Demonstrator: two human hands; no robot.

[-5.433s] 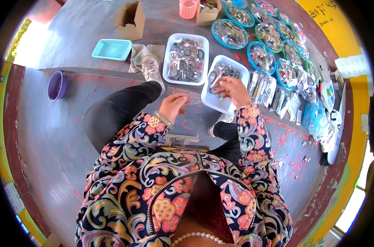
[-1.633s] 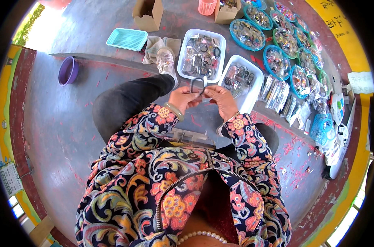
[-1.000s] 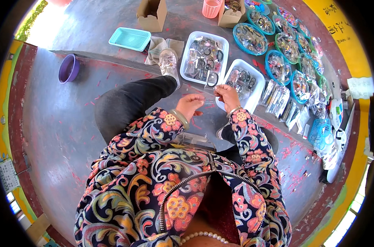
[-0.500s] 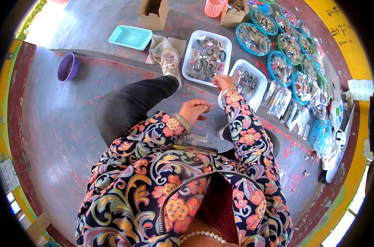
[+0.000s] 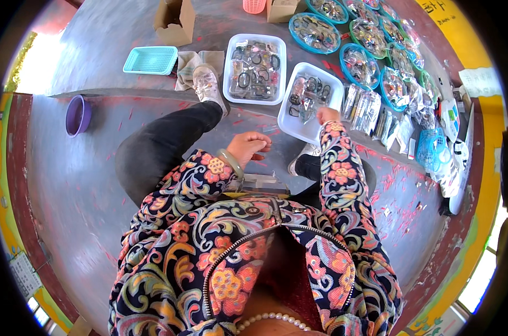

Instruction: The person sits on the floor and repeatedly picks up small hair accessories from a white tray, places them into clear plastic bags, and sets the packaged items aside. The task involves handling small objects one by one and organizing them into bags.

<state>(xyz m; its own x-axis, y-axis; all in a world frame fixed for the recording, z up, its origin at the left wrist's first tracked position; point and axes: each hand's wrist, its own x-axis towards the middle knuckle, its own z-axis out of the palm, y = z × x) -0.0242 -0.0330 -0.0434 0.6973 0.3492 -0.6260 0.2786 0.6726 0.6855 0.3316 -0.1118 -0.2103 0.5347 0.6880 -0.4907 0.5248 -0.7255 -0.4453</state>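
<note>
My right hand (image 5: 328,116) is at the right rim of a smaller white tray (image 5: 287,120), with its fingers closed; what is in them, if anything, is hidden. In that tray lie clear packets (image 5: 308,101) with dark, ring-like bands. My left hand (image 5: 249,147), a pale bangle at its wrist, hovers over the floor in front of me. Its fingers are curled together, and anything between them is too small to make out. Beyond, a larger white tray (image 5: 228,84) holds several clear packets of dark bands and small coloured pieces (image 5: 257,70).
Round blue and green baskets (image 5: 314,33) of packaged goods stand at far right, beside rows of clear packets (image 5: 365,109). At left are a turquoise basket (image 5: 150,60), a cardboard box (image 5: 174,25) and a purple basin (image 5: 78,116). A raised step edge (image 5: 142,99) crosses the floor.
My right hand has left the near right corner of the larger tray and is now at the smaller tray's right side. The whole view has shifted, so things appear further left.
</note>
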